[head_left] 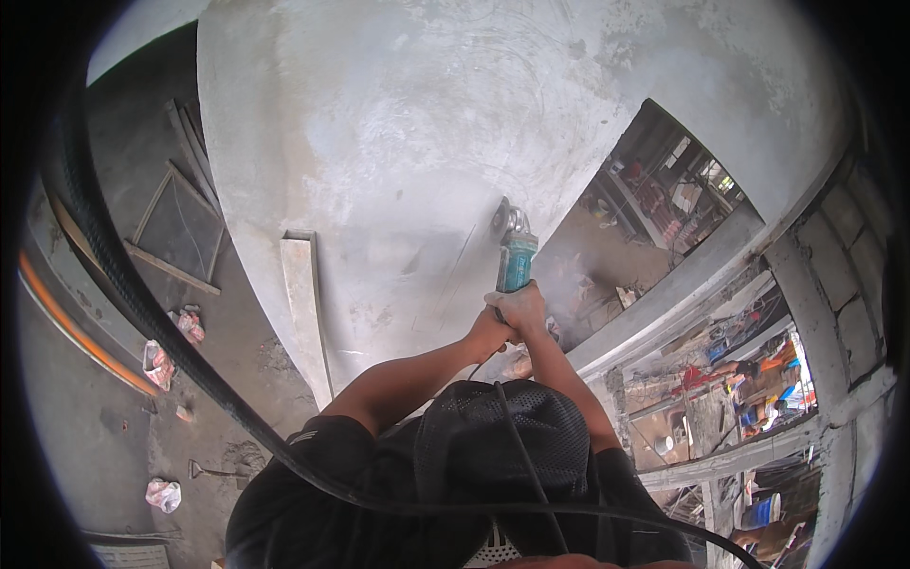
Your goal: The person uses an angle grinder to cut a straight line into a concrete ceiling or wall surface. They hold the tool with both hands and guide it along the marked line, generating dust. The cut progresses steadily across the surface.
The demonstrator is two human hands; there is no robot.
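Both my hands grip a teal angle grinder (pixel 518 266) held out in front of me. My right hand (pixel 523 302) wraps round its body. Lower down, my left hand (pixel 490 332) closes round the rear end, its fingers partly hidden. The grinder's disc (pixel 500 217) is at the grey plastered wall (pixel 398 190), on a pale patch; whether it touches cannot be made out. Hazy dust hangs right of the grinder. A dark cord (pixel 517 427) runs back from the tool over my dark clothing.
A long pale post (pixel 301 294) stands against the wall at left. A thick black cable (pixel 171 332) arcs across the left foreground. On the floor lie a shovel (pixel 218 472), white-and-red bags (pixel 163 495) and a framed screen (pixel 178 225). Wall openings at right show cluttered space beyond.
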